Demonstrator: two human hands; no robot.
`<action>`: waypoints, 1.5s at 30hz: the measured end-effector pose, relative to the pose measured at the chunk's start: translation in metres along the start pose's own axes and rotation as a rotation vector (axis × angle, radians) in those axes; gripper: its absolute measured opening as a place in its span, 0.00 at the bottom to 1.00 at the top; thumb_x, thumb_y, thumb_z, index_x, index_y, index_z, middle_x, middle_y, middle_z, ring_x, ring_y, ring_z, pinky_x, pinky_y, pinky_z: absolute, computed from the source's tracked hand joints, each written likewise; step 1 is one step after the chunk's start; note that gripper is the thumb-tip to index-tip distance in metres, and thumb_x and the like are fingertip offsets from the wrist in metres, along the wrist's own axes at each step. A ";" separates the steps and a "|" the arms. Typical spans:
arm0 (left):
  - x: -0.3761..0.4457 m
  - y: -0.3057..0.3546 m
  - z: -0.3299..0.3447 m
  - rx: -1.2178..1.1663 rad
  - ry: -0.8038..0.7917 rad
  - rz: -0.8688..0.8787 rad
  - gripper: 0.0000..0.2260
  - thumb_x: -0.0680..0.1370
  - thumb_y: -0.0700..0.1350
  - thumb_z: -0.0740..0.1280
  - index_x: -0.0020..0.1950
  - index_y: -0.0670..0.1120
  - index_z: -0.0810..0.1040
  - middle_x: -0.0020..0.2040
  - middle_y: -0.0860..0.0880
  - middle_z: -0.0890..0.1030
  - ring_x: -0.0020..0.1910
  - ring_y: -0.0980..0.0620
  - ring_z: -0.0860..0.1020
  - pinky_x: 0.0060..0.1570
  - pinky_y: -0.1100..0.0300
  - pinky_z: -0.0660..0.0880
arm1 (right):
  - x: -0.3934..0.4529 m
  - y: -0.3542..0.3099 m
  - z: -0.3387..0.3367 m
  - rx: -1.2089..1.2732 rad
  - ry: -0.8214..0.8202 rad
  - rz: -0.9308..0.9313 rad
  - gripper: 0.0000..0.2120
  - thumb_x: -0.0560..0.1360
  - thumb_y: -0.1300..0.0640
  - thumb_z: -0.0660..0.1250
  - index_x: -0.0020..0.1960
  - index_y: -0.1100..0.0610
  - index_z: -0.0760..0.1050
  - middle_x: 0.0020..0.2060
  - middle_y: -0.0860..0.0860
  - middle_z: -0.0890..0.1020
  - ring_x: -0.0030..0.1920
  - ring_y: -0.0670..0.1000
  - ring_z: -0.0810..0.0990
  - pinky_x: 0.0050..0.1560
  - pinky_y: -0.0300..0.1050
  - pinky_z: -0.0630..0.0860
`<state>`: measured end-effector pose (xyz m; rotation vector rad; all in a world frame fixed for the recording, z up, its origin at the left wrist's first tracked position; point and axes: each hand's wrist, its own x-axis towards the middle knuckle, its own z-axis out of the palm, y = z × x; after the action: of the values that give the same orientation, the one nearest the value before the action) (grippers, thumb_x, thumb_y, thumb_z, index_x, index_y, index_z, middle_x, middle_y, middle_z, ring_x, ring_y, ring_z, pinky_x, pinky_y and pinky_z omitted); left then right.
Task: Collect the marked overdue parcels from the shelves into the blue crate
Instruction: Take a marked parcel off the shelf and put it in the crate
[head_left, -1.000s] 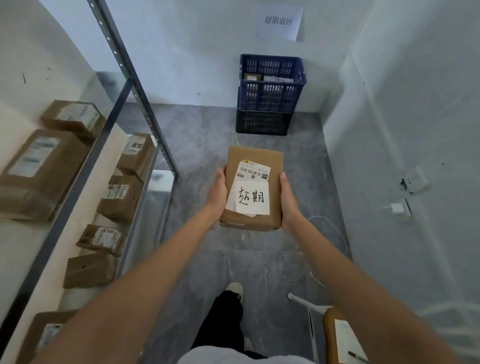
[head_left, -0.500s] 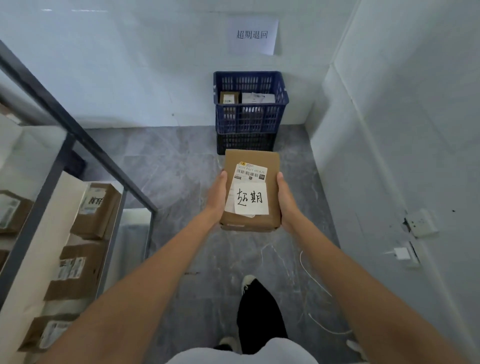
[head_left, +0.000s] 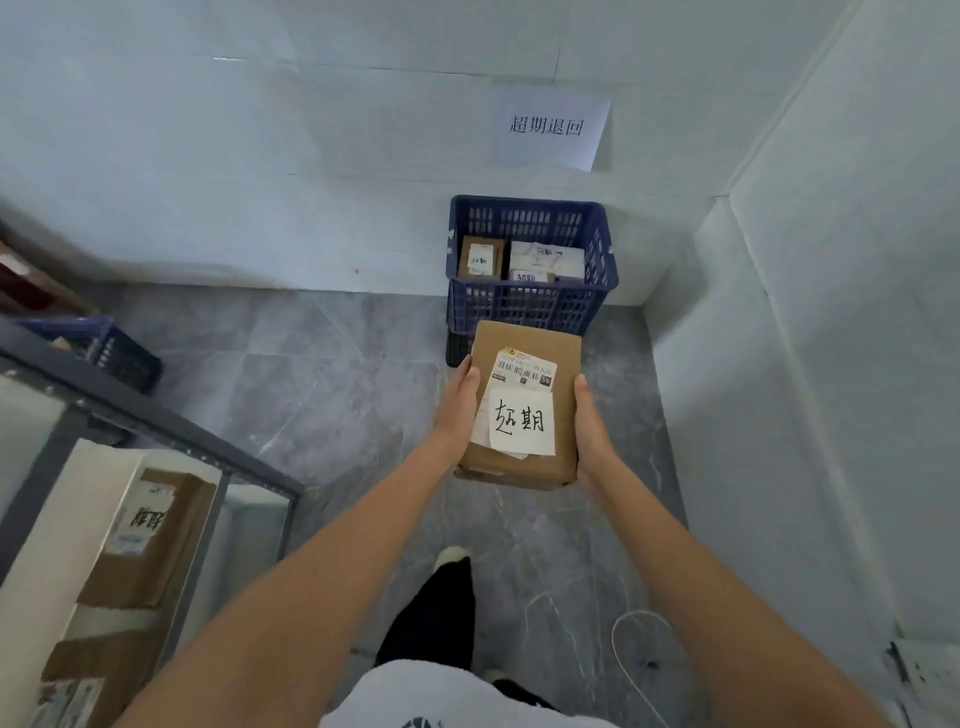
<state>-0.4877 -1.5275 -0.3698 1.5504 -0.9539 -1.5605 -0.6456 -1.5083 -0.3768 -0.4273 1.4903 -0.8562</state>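
Both hands, left hand (head_left: 457, 410) and right hand (head_left: 589, 431), are gripping the marked parcel (head_left: 524, 410) by its sides; carrying step in hand; next, lowering it into the blue crate (head_left: 530, 306) beside the boxes already inside.

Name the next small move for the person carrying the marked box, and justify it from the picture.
Probably step forward: both hands, left hand and right hand, hold the marked box short of the blue crate, which already contains parcels.

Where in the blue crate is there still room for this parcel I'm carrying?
No bare floor shows in the blue crate: a brown parcel sits left, white parcels right. Room is only on top of them, below the rim.
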 end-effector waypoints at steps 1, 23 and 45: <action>0.018 0.008 -0.001 -0.020 -0.010 -0.016 0.20 0.84 0.51 0.51 0.76 0.52 0.63 0.63 0.45 0.78 0.59 0.46 0.79 0.59 0.49 0.75 | 0.015 -0.009 0.005 -0.001 0.012 0.003 0.28 0.80 0.35 0.49 0.60 0.52 0.79 0.49 0.55 0.86 0.50 0.56 0.85 0.53 0.52 0.80; 0.396 0.057 0.079 -0.013 0.092 -0.315 0.31 0.69 0.70 0.58 0.69 0.60 0.71 0.67 0.45 0.73 0.61 0.44 0.77 0.63 0.42 0.72 | 0.327 -0.212 0.003 -0.003 0.065 0.168 0.27 0.77 0.31 0.54 0.61 0.48 0.78 0.50 0.52 0.86 0.52 0.54 0.85 0.57 0.54 0.79; 0.681 0.077 0.038 0.041 0.162 -0.417 0.20 0.84 0.56 0.49 0.71 0.51 0.69 0.56 0.44 0.82 0.49 0.46 0.82 0.43 0.54 0.78 | 0.642 -0.261 0.094 -0.023 0.017 0.260 0.20 0.82 0.37 0.48 0.51 0.46 0.75 0.58 0.50 0.79 0.52 0.48 0.77 0.66 0.52 0.71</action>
<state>-0.5334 -2.1666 -0.6152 1.9640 -0.6000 -1.6643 -0.6975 -2.1622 -0.6194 -0.2363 1.5332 -0.6392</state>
